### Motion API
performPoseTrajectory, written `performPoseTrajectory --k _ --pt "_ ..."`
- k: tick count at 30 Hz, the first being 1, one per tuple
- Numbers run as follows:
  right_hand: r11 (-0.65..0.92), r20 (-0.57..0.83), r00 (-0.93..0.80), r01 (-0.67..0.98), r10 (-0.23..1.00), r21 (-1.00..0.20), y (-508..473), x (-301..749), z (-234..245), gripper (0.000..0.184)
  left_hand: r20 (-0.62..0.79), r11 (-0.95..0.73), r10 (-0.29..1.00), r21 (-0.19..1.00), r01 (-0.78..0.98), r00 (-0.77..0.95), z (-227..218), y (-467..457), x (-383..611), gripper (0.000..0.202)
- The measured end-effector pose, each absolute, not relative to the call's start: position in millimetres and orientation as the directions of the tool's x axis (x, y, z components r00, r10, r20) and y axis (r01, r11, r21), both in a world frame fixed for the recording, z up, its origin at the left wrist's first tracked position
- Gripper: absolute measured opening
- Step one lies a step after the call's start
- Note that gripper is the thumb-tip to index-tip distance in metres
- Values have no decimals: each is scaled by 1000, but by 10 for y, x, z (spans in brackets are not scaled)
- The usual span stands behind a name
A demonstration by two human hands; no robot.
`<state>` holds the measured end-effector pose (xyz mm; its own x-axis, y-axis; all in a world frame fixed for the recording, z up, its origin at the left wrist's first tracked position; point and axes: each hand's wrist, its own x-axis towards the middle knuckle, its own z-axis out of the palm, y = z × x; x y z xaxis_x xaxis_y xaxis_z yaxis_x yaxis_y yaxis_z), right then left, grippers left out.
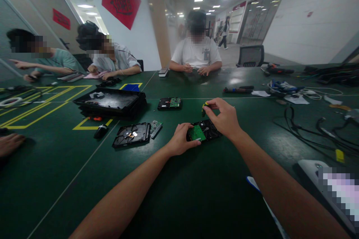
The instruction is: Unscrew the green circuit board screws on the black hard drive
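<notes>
A black hard drive with a green circuit board (197, 133) lies on the dark green table in front of me. My left hand (181, 140) grips its left end, thumb along the near edge and fingers at the far edge. Above the drive, my right hand (226, 117) is closed round a screwdriver (203, 110) with a yellow and dark handle, held upright. The screwdriver's tip is too small to make out. To the left lie another black drive casing (131, 135) and a loose circuit board (156, 128). A further hard drive (169, 103) sits beyond my left hand.
Stacked black trays (112, 101) and a black mouse (101, 131) are at the left. Black cables (297, 129), a blue-and-white cable bundle (286, 87) and a phone (316, 179) lie at the right. Across the table sits a person (196, 50); two more people work at the left.
</notes>
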<state>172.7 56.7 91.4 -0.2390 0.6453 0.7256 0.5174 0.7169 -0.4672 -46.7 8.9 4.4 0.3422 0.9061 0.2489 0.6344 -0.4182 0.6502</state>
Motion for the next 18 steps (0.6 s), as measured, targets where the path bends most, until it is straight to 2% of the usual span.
performPoseTrajectory --k 4,10,18 --pt "737 751 -256 533 609 -415 566 1730 919 19 266 -429 902 647 630 341 28 93 -467 73" --pt "706 739 -205 535 642 -465 585 1728 904 15 255 -417 908 647 638 334 13 101 -463 73" --pt "731 755 -249 548 606 -406 565 1727 932 15 260 -420 906 648 635 334 24 94 -464 72"
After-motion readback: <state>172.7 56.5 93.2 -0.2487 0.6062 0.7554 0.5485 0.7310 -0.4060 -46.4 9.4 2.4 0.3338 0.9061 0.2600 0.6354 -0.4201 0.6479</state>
